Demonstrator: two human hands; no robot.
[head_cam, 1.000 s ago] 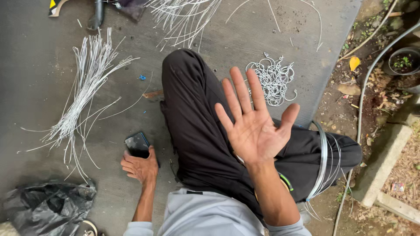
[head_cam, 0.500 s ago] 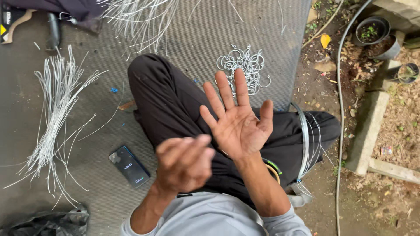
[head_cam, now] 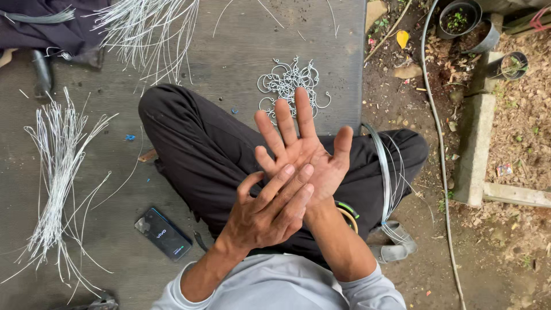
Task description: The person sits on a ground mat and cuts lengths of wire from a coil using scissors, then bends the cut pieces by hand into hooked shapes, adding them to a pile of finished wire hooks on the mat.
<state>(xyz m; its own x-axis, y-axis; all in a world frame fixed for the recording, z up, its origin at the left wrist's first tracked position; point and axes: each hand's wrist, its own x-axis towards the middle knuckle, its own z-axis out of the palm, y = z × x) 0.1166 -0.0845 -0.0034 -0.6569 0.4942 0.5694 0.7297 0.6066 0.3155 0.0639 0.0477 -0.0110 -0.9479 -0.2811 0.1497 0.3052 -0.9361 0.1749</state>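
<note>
My right hand (head_cam: 304, 146) is held up above my lap, palm toward me, fingers spread and empty. My left hand (head_cam: 270, 209) lies across it, its fingertips resting on the right palm near the wrist. I sit cross-legged in black trousers (head_cam: 195, 155) and a grey long-sleeved top. A coil of silver wire (head_cam: 385, 183) loops around my right knee. A black phone (head_cam: 163, 232) lies on the grey mat by my left knee.
A pile of bent wire hooks (head_cam: 290, 83) lies on the mat ahead. Bundles of straight wire pieces (head_cam: 54, 172) lie to the left and at the top (head_cam: 146, 28). Right of the mat are bare soil, a hose (head_cam: 436, 132), a concrete kerb (head_cam: 475, 149) and plant pots (head_cam: 459, 17).
My left hand left the phone on the mat, rose in front of me and came to rest on my raised right palm. The view shifted left.
</note>
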